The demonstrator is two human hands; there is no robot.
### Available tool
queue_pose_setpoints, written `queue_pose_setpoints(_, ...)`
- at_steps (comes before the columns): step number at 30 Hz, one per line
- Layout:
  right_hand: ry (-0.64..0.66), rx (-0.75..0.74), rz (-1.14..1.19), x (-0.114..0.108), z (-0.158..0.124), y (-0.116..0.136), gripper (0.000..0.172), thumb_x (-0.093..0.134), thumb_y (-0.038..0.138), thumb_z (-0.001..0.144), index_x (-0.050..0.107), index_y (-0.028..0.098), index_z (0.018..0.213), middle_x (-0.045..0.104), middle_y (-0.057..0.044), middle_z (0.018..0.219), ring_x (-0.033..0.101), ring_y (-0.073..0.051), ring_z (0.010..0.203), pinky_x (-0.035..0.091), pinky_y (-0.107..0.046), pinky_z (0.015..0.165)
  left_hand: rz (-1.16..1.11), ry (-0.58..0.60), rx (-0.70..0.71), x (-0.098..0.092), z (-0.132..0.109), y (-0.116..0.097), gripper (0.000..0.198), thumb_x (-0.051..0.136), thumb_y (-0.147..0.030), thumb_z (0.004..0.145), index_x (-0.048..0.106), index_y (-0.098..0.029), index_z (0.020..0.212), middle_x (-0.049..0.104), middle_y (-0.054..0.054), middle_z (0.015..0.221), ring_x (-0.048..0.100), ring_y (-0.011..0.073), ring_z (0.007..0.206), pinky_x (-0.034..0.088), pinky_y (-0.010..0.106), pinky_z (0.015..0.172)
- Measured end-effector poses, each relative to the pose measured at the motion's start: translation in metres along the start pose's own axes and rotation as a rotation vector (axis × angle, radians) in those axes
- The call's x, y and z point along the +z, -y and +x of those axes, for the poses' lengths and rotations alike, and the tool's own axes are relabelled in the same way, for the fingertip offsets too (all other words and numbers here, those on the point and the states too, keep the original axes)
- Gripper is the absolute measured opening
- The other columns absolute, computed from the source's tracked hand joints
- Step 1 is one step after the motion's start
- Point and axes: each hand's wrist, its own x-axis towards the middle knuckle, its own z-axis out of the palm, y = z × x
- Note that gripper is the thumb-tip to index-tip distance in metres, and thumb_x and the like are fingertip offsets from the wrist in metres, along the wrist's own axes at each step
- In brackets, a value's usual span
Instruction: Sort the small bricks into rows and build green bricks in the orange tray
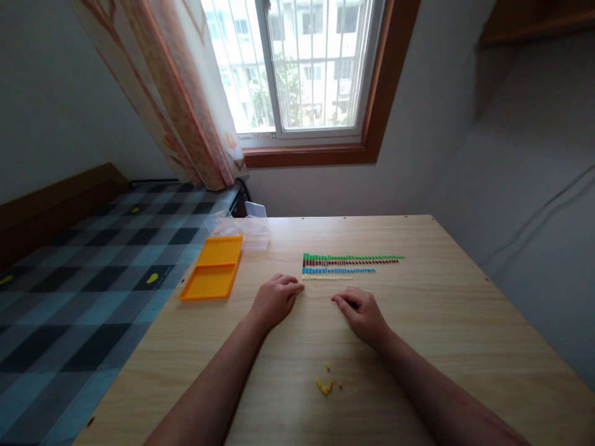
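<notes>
Both my hands rest on a light wooden table (441,322). My left hand (275,298) lies knuckles up with its fingers curled under, just below the left end of the bead rows. My right hand (360,313) is pinched closed, fingertips pointing left; what it holds is too small to see. In front of the hands run rows of tiny beads: green (353,256), dark brown (351,262), blue (338,271) and pale cream (326,278). A few loose yellow beads (325,385) lie between my forearms, nearer to me.
An open orange plastic case (214,267) lies at the table's left edge, with clear plastic boxes (242,230) behind it. A bed with a blue checked cover (88,279) is on the left. A window and a curtain are beyond the table.
</notes>
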Motion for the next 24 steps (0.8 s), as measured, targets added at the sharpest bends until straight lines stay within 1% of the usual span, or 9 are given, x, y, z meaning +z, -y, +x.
queue_pose_setpoints(11,0.004,0.009,0.001,-0.001,0.000,0.000,0.022,0.060,0.030,0.096,0.076,0.019,0.084,0.073,-0.007,0.078,0.065,-0.020,0.073,0.048,-0.032,0.069,-0.005,0.007,-0.022,0.004,0.000,0.003,0.028,0.054,-0.020,0.096,0.076,-0.027,0.111,0.075,0.004,0.108,0.064,0.0215,0.097,0.054,0.035,0.087)
queue_pose_setpoints(15,0.024,-0.013,0.010,-0.003,-0.001,0.003,0.023,0.059,0.030,0.096,0.076,0.018,0.084,0.073,-0.007,0.078,0.064,-0.020,0.073,0.047,-0.031,0.067,-0.004,-0.023,-0.053,0.006,-0.001,0.004,0.030,0.055,-0.017,0.093,0.076,-0.025,0.113,0.074,0.005,0.112,0.065,0.0220,0.100,0.054,0.037,0.091)
queue_pose_setpoints(21,0.161,-0.089,0.007,-0.007,-0.005,0.012,0.022,0.059,0.028,0.095,0.077,0.018,0.086,0.071,-0.006,0.075,0.062,-0.017,0.067,0.047,-0.030,0.064,0.009,-0.009,-0.045,0.008,0.000,0.003,0.031,0.056,-0.018,0.091,0.077,-0.028,0.111,0.073,0.005,0.113,0.064,0.0226,0.100,0.055,0.038,0.091)
queue_pose_setpoints(24,0.280,-0.116,0.015,-0.009,-0.011,0.020,0.022,0.059,0.028,0.095,0.078,0.019,0.088,0.069,-0.006,0.073,0.060,-0.016,0.064,0.045,-0.028,0.062,-0.001,-0.021,-0.061,0.010,0.001,0.002,0.031,0.056,-0.018,0.091,0.078,-0.028,0.110,0.073,0.005,0.114,0.064,0.0227,0.100,0.054,0.039,0.093)
